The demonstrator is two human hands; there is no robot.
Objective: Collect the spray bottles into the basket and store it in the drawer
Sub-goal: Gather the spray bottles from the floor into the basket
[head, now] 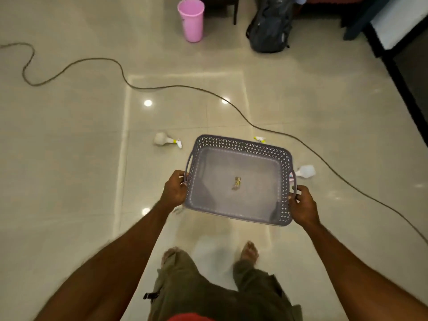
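I hold a grey perforated basket (pixel 240 144) above the tiled floor, tilted slightly. My left hand (pixel 174 189) grips its left handle and my right hand (pixel 302 205) grips its right handle. Inside lies only a small scrap (pixel 236 183). A white spray bottle (pixel 165 140) with a yellow-white nozzle lies on its side on the floor, left of the basket. Another white spray bottle (pixel 306 171) lies just beyond the basket's right handle. A third yellow-white nozzle (pixel 259 139) peeks out behind the far rim, its body hidden.
A long cable (pixel 120 68) snakes across the floor from far left to the right. A pink bin (pixel 191 19) and a dark backpack (pixel 269 26) stand at the back. Dark furniture (pixel 405 72) runs along the right. My bare feet are below the basket.
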